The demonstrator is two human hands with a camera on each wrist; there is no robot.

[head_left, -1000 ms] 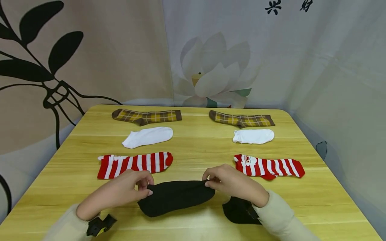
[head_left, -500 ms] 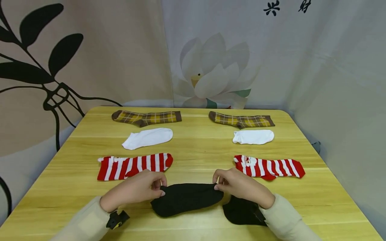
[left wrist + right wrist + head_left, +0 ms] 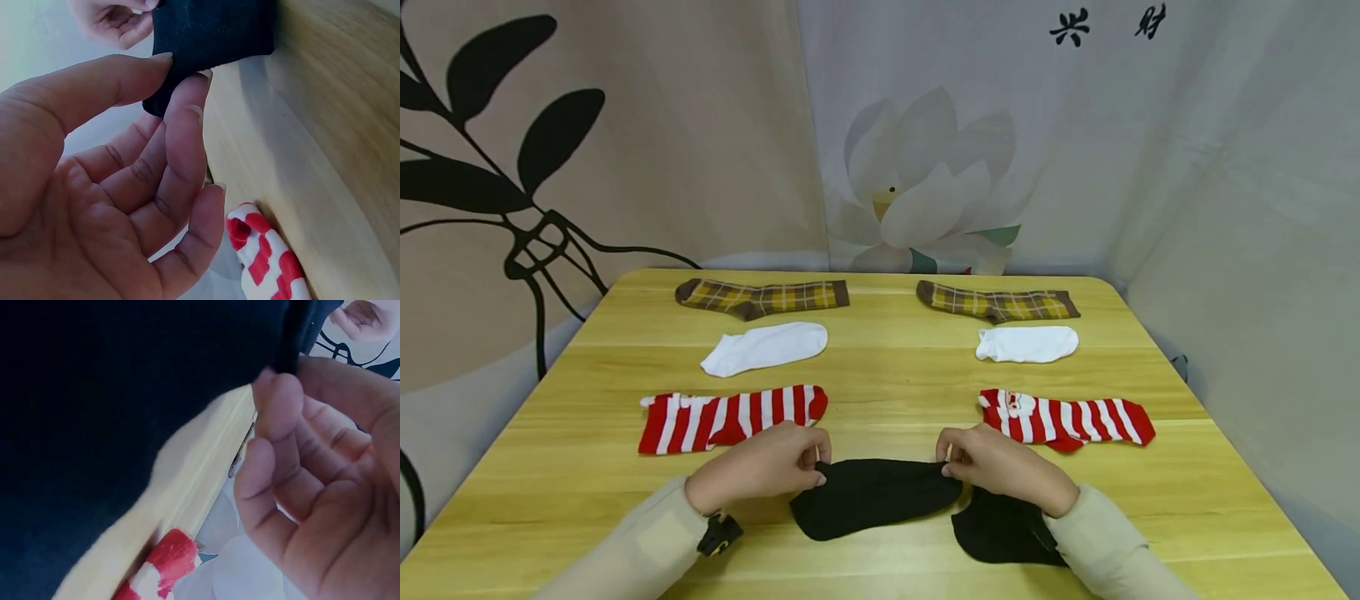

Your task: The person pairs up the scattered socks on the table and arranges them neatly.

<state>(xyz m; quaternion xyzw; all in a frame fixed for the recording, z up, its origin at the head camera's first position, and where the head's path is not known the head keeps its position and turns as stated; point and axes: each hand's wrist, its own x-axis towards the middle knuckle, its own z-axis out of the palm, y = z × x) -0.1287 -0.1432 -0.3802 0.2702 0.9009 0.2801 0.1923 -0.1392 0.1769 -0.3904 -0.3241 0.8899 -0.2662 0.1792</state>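
A black sock (image 3: 872, 500) is held stretched between both hands above the near part of the wooden table (image 3: 895, 392); whether its lower edge is touched by the wood cannot be told. Its upper corner at ten o'clock is pinched between the thumb and forefinger of the left hand (image 3: 765, 467), and its corner at two o'clock is pinched the same way by the right hand (image 3: 1009, 468).

From the held sock, a second black sock (image 3: 1000, 527) is seen between three and four o'clock, partly covered by the right cream sleeve (image 3: 1101, 533). A red-and-white striped sock (image 3: 730, 417) is laid at ten o'clock and its Santa-faced match (image 3: 1078, 421) at two. Farther off, one white sock (image 3: 765, 347) is placed near eleven o'clock and another white ankle sock (image 3: 1030, 343) between one and two. Along the far edge, brown-and-yellow plaid socks are set out, one (image 3: 793, 297) at eleven o'clock, one (image 3: 1018, 304) at one. Behind the table, a cloth backdrop (image 3: 715, 150) is printed with a pale lotus (image 3: 936, 187).
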